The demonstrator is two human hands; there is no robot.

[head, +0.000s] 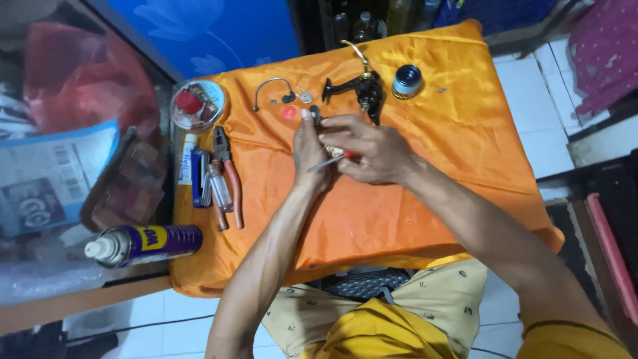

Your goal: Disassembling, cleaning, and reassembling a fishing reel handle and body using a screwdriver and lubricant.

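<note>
Both hands meet over the middle of the orange-draped desk (412,219). The right hand (369,149) is clamped on a red-handled screwdriver (330,159), long axis horizontal, tip pointing left. The left hand (310,153) pinches a small dark part (315,113). One round tin (197,105) holds red items. One pair of pliers (228,174) lies left.

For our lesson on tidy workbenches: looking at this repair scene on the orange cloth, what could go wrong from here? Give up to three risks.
1. Small loose parts lie scattered on the slippery orange cloth; a tug might roll them off.
2. The right hand holds a red-handled screwdriver close against the left hand; a slip could jab the fingers.
3. The spray can lies on its side near the table edge and might roll off.
</note>
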